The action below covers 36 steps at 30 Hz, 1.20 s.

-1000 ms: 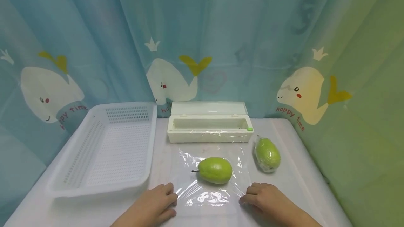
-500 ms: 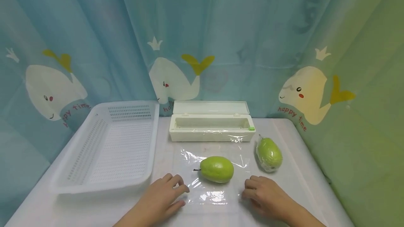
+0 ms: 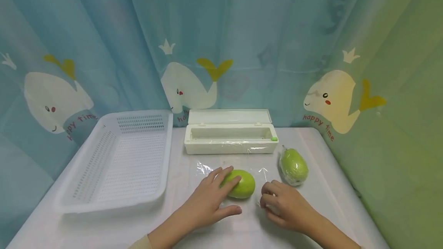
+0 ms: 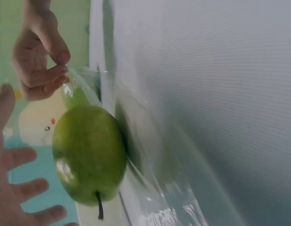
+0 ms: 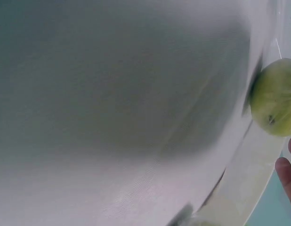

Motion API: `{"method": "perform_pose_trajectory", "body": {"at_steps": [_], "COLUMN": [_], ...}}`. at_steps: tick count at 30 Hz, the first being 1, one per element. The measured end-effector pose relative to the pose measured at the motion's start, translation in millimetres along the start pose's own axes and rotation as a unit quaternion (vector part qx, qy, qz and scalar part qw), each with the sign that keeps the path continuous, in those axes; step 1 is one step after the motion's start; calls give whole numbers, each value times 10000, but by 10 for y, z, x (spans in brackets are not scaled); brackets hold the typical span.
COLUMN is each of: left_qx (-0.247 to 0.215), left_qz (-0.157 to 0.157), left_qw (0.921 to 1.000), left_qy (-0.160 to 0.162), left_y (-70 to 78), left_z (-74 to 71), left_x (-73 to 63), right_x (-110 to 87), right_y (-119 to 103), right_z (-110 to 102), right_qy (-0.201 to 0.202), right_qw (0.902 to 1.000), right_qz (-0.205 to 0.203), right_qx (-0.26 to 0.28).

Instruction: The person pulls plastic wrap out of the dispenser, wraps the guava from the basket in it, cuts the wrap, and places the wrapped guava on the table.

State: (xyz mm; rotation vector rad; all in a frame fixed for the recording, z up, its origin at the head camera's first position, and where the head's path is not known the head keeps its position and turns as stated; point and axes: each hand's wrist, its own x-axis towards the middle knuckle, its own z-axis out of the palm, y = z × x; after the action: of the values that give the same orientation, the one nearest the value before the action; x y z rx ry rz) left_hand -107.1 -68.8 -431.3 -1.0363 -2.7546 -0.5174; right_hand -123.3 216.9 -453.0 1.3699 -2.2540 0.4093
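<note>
An unwrapped green pear with a dark stem lies on a sheet of clear cling film on the table. My left hand reaches over the pear, fingers spread. In the left wrist view a gap shows between those fingers and the pear. To the pear's right, my right hand pinches the film's edge between thumb and fingertips and lifts it, as the left wrist view shows. The right wrist view catches the pear behind film at its right edge; most of the hand is outside that view.
Behind the pear stands a white cling film box, its lid up and a green slider at one end. A film-wrapped pear lies on the right. On the left sits a white plastic basket. Curtains enclose the table.
My left hand has released the film's left edge and moved up and right over the pear. My right hand has shifted slightly up, raising the film's right edge.
</note>
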Motion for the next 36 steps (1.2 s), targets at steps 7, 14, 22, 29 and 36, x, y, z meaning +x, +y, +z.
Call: {"method": "perform_pose_trajectory", "body": {"at_steps": [7,14,22,29,36], "left_qx": [23,207,56,146,12], "left_qz": [174,238,91,21,255], "left_qw": [9995,9992,9999,9996,9985], "left_qy": [-274,-245,-21,231,491], "left_y": [41,38,22,-36,-104], "left_z": [131,206,225,250,218], "left_x": [178,223,271,315,331], "right_x": [109,265,361,416,398], "right_y": [-1,54,136,188,238], "right_z": [19,36,72,175,252], "right_qy": [-99,60,111,47,135], "right_qw": [9976,9936,9820,9528,9241], "right_qz": [661,1056,1632,2564,3062], "right_qx": [151,385,949,1626,2282]}}
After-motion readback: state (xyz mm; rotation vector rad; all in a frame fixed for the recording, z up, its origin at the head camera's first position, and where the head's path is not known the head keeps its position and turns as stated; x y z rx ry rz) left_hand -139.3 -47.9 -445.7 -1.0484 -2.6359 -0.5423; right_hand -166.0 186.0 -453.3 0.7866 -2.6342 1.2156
